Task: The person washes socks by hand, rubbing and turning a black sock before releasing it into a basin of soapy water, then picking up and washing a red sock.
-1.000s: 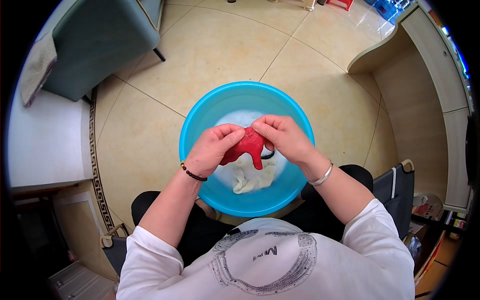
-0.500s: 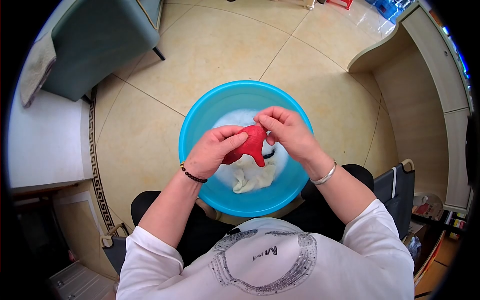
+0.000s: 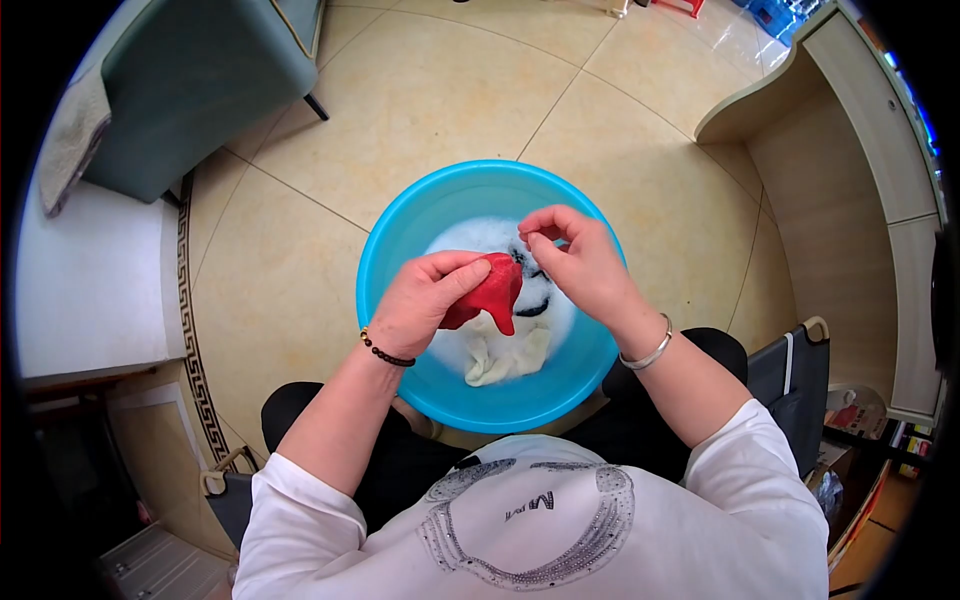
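Observation:
A piece of wet red cloth (image 3: 492,293) is pinched between the thumb and fingers of my left hand (image 3: 425,300), over the blue basin (image 3: 375,340). Its lower end hangs down in a narrow tip; whether it is a sock cannot be told. Right of the cloth and apart from it, my right hand (image 3: 580,260) has its thumb and forefinger tips close together in a pinch. Anything between them is too small to make out. Below, a cream-white sock-like cloth (image 3: 508,358) lies in the white suds (image 3: 470,238), beside a dark cloth (image 3: 535,305) that is partly covered.
The basin stands on beige floor tiles (image 3: 450,90) between my knees. A grey-green chair (image 3: 210,90) is at the upper left, and a light wood desk (image 3: 820,130) is at the right. Folding-chair armrests (image 3: 815,330) flank me.
My right hand has come off the red cloth and moved slightly right. My left hand still holds the cloth and has shifted a little left.

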